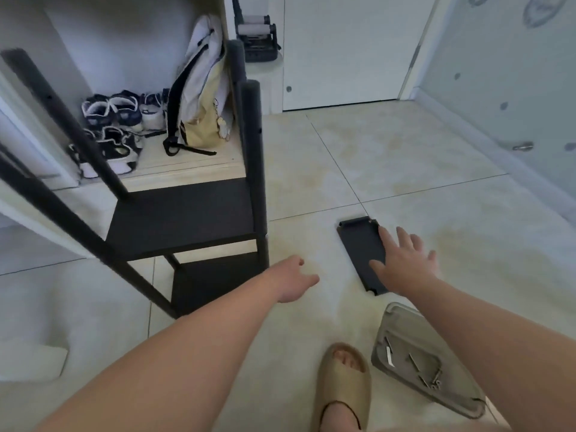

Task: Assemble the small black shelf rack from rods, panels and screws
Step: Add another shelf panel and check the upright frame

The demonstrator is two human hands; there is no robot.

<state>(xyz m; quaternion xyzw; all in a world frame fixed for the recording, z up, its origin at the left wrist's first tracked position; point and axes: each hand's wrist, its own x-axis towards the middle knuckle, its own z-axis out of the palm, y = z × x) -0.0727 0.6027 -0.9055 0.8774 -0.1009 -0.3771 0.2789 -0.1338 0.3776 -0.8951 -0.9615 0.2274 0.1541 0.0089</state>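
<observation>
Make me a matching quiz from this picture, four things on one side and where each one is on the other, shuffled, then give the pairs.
1 loose black panel
2 grey tray
3 backpack
4 tan slipper

A on a foot
B in the cubby beside sneakers
C on the floor, partly covered by the right hand
D on the floor, holding screws

Pairs: 1-C, 2-D, 3-B, 4-A

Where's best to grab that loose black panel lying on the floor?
Probably across its narrow width, from above: the black panel lies flat on the floor, both long edges free. The right hand, open over it, is nearest.
</observation>
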